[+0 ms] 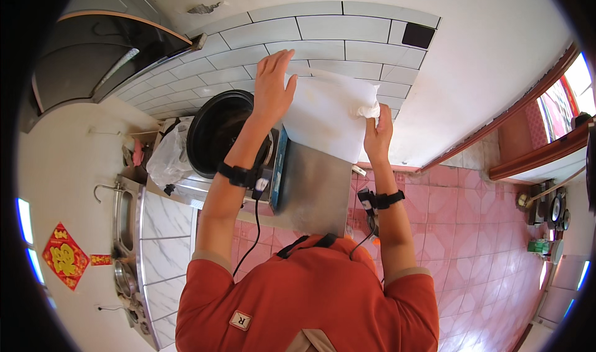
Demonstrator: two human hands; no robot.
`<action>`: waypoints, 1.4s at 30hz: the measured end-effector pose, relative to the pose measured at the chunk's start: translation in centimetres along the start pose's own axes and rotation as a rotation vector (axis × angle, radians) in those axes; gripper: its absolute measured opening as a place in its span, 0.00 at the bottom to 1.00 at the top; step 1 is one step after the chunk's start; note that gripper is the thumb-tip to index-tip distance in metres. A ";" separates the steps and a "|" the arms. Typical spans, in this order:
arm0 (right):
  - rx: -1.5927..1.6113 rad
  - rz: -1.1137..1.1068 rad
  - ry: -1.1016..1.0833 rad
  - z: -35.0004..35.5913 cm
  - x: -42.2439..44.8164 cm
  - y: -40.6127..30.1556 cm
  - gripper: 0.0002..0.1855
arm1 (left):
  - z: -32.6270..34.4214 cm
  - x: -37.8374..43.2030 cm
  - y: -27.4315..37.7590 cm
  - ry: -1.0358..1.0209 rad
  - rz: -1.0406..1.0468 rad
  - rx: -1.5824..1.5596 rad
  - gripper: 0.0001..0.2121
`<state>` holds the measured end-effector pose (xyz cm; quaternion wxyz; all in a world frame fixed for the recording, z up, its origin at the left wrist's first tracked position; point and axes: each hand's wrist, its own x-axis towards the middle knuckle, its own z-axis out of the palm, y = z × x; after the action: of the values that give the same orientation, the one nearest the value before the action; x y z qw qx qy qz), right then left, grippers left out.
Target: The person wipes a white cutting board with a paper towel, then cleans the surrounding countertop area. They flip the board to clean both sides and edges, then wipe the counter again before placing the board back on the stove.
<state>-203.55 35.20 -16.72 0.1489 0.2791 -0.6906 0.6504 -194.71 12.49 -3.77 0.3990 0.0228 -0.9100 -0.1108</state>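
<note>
A smooth white panel or sheet point(326, 114) stands tilted over the bare metal countertop point(316, 179), in front of the tiled wall. My left hand point(274, 89) is at its upper left edge, fingers extended and thumb apart. Whether it grips that edge or only rests near it cannot be told. At the panel's right side my right hand point(379, 135) holds a crumpled white tissue or cloth point(369, 110) against or close to the surface. Left of the panel sits a large black pot point(219, 133), partly hidden by my left forearm.
A clear plastic bag point(167, 159) lies beside the pot. A dark range hood point(102, 58) juts out at upper left. The sink point(125, 217) and marble-patterned cabinets point(165, 240) line the left. Pink floor tiles point(447, 207) extend right. Cables point(255, 240) hang from my wrist straps.
</note>
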 end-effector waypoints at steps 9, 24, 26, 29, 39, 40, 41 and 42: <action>-0.073 -0.044 0.021 -0.5 -0.3 -1.0 0.08 | -0.8 -0.9 -2.1 -0.186 0.036 -0.041 0.15; 0.029 -0.055 0.146 2.2 3.7 -5.7 0.09 | -0.2 -2.3 -1.9 -0.062 0.028 -0.092 0.10; 0.293 0.286 0.113 2.1 3.6 -6.1 0.12 | 0.0 -2.4 -2.0 -0.045 0.023 -0.086 0.10; 0.357 0.577 0.183 0.8 4.9 -6.2 0.14 | 0.2 -2.1 -2.2 -0.032 0.037 -0.088 0.10; -0.056 0.010 0.333 0.7 4.7 -6.7 0.10 | 1.0 -1.5 -2.1 -0.055 0.015 -0.096 0.10; -0.263 -0.134 0.269 1.2 5.1 -7.7 0.11 | 0.9 -1.5 -2.2 -0.061 0.015 -0.097 0.10; -0.191 -0.070 0.265 1.7 5.0 -7.5 0.10 | 1.0 -1.6 -2.2 -0.052 0.015 -0.096 0.10; -0.123 -0.007 0.265 1.9 4.9 -7.0 0.10 | 1.1 -1.6 -2.1 -0.043 0.017 -0.101 0.10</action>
<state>-203.13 32.37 -8.42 0.2579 0.1836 -0.7026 0.6373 -194.50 10.86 -6.10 0.3807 -0.0076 -0.9118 -0.1536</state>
